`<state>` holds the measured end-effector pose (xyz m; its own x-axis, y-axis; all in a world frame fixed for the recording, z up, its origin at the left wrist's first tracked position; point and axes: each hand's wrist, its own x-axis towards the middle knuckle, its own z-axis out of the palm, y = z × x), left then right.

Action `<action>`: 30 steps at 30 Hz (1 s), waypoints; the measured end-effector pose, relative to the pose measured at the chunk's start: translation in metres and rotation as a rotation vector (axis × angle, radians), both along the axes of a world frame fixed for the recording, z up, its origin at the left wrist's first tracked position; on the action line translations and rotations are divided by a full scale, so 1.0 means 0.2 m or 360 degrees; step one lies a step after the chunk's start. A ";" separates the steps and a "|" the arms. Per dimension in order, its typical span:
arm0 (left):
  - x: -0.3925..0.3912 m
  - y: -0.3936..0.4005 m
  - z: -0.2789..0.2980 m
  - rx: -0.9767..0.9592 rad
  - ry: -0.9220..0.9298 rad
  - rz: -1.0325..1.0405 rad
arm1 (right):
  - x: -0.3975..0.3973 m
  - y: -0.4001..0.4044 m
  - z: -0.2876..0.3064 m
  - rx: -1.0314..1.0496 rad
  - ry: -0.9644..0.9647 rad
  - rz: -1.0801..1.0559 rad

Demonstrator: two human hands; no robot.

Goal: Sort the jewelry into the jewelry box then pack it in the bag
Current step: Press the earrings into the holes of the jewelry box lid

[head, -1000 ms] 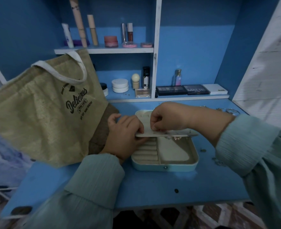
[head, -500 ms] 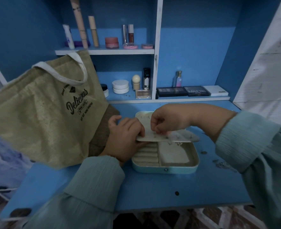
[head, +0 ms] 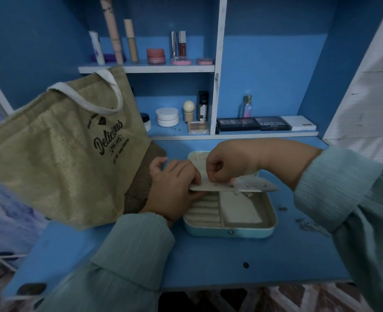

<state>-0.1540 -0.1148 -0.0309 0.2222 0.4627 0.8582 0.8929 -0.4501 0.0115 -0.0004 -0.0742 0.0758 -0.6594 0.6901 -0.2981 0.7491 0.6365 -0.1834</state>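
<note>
**Earring card shifts over the open box**

While the left hand (head: pixel 174 188) grips the pale earring card (head: pixel 231 186) at its left end, the right hand (head: pixel 229 167) pinches something small against it, fingers curled tight. Compared with a second ago, the card sits flatter and further right above the open jewelry box (head: pixel 231 230) on the tabletop (head: pixel 208 262). Sorting seems unfinished; the bag (head: pixel 57 154) waits beside it, left.
</note>
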 end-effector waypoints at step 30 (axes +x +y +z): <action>0.11 0.19 0.17 -0.1210 -0.1403 -0.0206 | 0.38 0.15 -0.06 -0.0608 0.1596 -0.1424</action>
<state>-0.1329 -0.0770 0.0022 -0.2287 0.9406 0.2509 0.3894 -0.1479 0.9091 0.0752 -0.0442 0.0630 -0.0852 0.9694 -0.2303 0.3175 -0.1927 -0.9285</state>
